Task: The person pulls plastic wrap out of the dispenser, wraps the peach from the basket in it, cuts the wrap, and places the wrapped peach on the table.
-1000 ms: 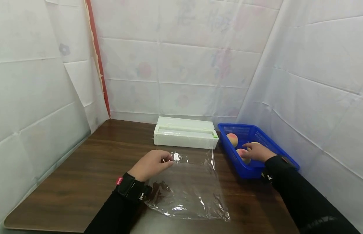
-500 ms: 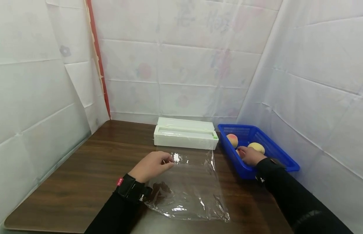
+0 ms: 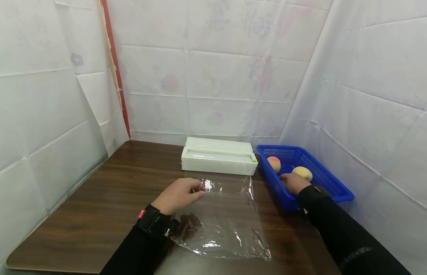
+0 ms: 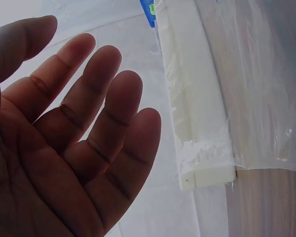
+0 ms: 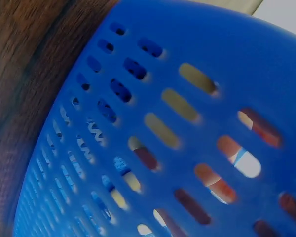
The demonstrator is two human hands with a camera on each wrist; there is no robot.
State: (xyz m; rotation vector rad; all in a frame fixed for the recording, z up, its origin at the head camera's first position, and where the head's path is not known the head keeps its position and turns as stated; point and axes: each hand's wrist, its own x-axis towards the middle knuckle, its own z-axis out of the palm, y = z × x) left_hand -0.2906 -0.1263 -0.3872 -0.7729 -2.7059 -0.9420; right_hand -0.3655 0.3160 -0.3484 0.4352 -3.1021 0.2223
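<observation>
My left hand (image 3: 179, 194) hovers over the clear plastic film (image 3: 220, 221), its fingers loosely bent with nothing between them. The left wrist view shows the bare palm and spread fingers (image 4: 103, 108). In the blue basket (image 3: 289, 200) on the right, my right hand (image 3: 293, 184) reaches down with curled fingers and grips a peach, which the hand hides in the head view. Through the basket's slots the right wrist view shows bits of fingers and pale fruit. A pink-topped peach (image 3: 274, 164) and a yellow one (image 3: 302, 173) lie beside that hand.
A long white cling film box (image 3: 218, 164), lid raised, stands at the back of the dark wooden table (image 3: 96, 198); the film runs from it towards the front edge. The basket stands right of the box. White sheeting (image 3: 216, 76) encloses the table's back and sides.
My right hand has moved left and down into the basket, closing over the front peach and uncovering the yellow one. The left hand and film have stayed put.
</observation>
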